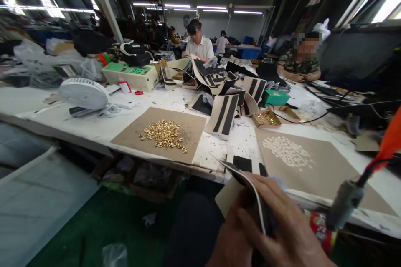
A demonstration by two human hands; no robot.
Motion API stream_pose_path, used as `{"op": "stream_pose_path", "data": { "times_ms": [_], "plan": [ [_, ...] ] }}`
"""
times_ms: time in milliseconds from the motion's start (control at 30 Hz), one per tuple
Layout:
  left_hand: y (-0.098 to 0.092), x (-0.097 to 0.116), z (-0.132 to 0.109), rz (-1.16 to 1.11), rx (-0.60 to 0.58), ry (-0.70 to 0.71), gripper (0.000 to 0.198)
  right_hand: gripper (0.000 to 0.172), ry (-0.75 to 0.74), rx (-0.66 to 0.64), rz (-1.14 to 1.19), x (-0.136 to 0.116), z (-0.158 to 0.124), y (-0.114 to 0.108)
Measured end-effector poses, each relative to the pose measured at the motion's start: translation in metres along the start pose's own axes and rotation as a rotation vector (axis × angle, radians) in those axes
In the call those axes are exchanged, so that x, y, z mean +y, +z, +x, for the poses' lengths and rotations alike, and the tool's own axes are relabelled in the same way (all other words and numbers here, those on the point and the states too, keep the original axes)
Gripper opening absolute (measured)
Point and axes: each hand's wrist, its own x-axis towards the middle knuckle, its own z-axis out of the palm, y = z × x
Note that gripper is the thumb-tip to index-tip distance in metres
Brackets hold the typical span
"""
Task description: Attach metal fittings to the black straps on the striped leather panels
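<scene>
Both my hands are low at the bottom of the view, closed on a folded black-and-cream fabric piece (241, 177) held on edge near the table's front. My left hand (233, 240) grips it from below and my right hand (283, 223) wraps over it from the right. Straight ahead on the white table (94, 127) lies a brown card (188, 123) with a heap of gold metal rings (163, 134). To the right, a second brown card (332, 167) carries a patch of small white pieces (288, 152).
A pile of striped black-and-cream pieces (226, 91) covers the table's middle. A white fan (84, 93), a green-topped machine (131, 76) and a green box (275, 98) stand behind. Two people work at the far side. A grey tool with orange cable (347, 202) is at right.
</scene>
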Motion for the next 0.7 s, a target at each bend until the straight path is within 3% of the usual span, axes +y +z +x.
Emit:
{"op": "stream_pose_path", "data": {
  "times_ms": [67, 167, 233, 300, 367, 433, 500, 567, 700],
  "plan": [
    [-0.010, -0.010, -0.006, -0.010, 0.098, 0.010, 0.062, 0.054, -0.015, -0.094, 0.135, 0.010, 0.001, 0.001],
    [-0.038, -0.026, -0.012, -0.068, 0.413, -0.112, 0.058, 0.048, -0.005, -0.269, 0.294, 0.013, 0.009, -0.005],
    [-0.059, -0.034, -0.012, -0.140, 0.531, -0.174, 0.073, 0.041, 0.056, -0.407, 0.380, 0.008, 0.019, -0.010],
    [-0.073, -0.035, -0.010, -0.286, 0.407, -0.179, 0.082, 0.032, 0.140, -0.527, 0.475, 0.004, 0.031, -0.011],
    [-0.079, -0.033, -0.010, -0.466, 0.220, -0.207, 0.058, 0.032, 0.243, -0.581, 0.592, 0.007, 0.046, -0.006],
    [-0.076, -0.030, -0.010, -0.591, 0.143, -0.284, 0.032, 0.054, 0.334, -0.529, 0.778, 0.019, 0.064, 0.007],
    [-0.069, -0.034, -0.012, -0.592, 0.171, -0.299, 0.024, 0.068, 0.388, -0.421, 0.889, 0.035, 0.088, 0.029],
    [-0.063, -0.046, -0.015, -0.520, 0.166, -0.196, 0.023, 0.055, 0.372, -0.385, 0.772, 0.047, 0.115, 0.060],
    [-0.058, -0.079, -0.023, -0.384, -0.058, 0.097, 0.044, 0.021, 0.247, -0.462, 0.262, 0.060, 0.163, 0.131]
  ]
}}
